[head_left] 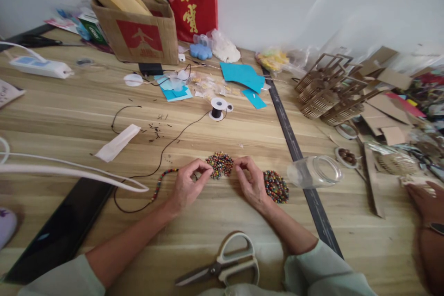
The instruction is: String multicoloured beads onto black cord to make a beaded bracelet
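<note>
I see both hands pinched narrow: left hand [185, 185] grips cord w/ beaded strand [162, 180]; right hand [251, 180] picks at bead pile [219, 164], kept close on tabletop [86, 115] for reach.

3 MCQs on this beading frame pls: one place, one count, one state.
1. Where do the scissors lie?
A. beside the cardboard box
B. near the table edge, between the person's forearms
C. on the blue paper

2. How many loose bead piles are by the hands?
A. one
B. two
C. four

3. How does the clear jar stand?
A. upright and lidded
B. upside down
C. on its side, mouth open

Answers:
1 B: they sit below both hands, by the sleeves.
2 B: one pile lies between the left hand and right hand, another to the right.
3 C: its open mouth faces sideways.
</note>
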`<action>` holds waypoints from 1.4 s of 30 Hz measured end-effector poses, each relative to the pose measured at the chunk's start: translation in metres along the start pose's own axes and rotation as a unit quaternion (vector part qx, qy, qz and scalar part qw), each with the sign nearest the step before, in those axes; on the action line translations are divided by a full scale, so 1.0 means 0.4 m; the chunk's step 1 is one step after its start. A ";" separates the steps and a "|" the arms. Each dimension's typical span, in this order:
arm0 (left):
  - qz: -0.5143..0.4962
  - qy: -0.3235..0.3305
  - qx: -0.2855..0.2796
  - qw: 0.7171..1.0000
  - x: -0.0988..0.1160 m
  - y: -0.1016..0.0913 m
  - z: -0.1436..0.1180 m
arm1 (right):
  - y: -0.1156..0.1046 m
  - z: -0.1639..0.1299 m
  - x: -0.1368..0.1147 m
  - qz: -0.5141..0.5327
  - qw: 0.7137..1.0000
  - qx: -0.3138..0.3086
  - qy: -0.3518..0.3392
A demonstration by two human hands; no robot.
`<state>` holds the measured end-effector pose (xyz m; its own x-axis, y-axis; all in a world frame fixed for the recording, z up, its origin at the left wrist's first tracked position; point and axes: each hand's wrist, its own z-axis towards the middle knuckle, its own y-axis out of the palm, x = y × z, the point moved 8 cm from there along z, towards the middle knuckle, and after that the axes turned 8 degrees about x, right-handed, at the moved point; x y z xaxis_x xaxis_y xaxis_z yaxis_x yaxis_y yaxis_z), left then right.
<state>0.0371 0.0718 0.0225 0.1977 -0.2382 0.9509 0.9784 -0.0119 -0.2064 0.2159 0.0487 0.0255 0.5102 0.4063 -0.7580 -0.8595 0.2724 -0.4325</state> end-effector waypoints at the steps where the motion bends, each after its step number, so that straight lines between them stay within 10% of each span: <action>1: -0.005 -0.018 0.002 1.000 -0.006 -0.001 0.000 | 0.001 0.001 0.002 -0.003 1.000 0.002 -0.003; 36: 0.114 0.069 -0.106 0.985 -0.007 0.065 -0.028 | 0.058 0.003 -0.002 -0.121 0.986 -0.095 -0.068; 42: 0.138 0.189 -0.115 0.965 0.033 0.078 -0.046 | 0.060 0.002 0.001 -0.129 0.985 -0.098 -0.065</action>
<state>0.0690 0.0503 0.0245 0.3711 -0.6001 0.7086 0.8436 -0.1011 -0.5274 0.1957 0.0562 0.0152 0.7013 0.4579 -0.5463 -0.6831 0.2126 -0.6987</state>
